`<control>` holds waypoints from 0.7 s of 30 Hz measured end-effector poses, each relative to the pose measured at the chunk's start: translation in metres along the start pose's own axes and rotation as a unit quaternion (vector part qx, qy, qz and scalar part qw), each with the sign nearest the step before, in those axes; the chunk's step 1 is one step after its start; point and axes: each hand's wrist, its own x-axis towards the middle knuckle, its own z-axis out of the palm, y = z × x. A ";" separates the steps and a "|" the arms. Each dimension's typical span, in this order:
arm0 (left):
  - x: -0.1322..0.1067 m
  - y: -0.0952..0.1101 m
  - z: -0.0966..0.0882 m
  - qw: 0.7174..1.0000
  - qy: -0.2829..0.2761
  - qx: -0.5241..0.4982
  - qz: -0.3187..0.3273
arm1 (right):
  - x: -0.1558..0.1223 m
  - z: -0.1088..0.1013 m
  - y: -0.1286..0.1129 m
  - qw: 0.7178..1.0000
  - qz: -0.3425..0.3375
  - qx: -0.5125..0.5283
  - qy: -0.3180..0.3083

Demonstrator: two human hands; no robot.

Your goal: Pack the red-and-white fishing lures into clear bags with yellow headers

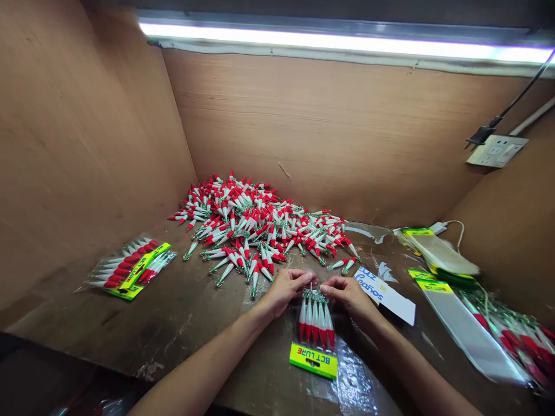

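Note:
A clear packet with a yellow-green "BCT LURE" header lies on the table in front of me, holding several red-and-white lures side by side. My left hand pinches the far end of the packet at its left corner. My right hand pinches the same end at its right corner. Both hands have fingers closed on the packet's edge by the lures' hooks. Just beyond my hands spreads a large heap of loose red-and-white lures.
Filled packets lie at the left. Empty bags with yellow headers and more lures in bags sit at the right. A white card lies beside my right hand. Wooden walls enclose the table; a socket hangs on the right wall.

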 end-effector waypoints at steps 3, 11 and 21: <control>0.002 -0.001 0.001 0.998 0.028 0.048 0.036 | -0.006 0.000 -0.009 0.972 -0.150 -0.132 0.126; -0.010 0.008 0.005 0.954 0.020 0.247 0.168 | -0.009 0.022 -0.040 0.789 -0.394 -0.471 0.039; -0.030 0.016 0.018 0.897 -0.021 0.381 0.226 | -0.024 0.020 -0.040 0.754 -0.349 -0.552 0.073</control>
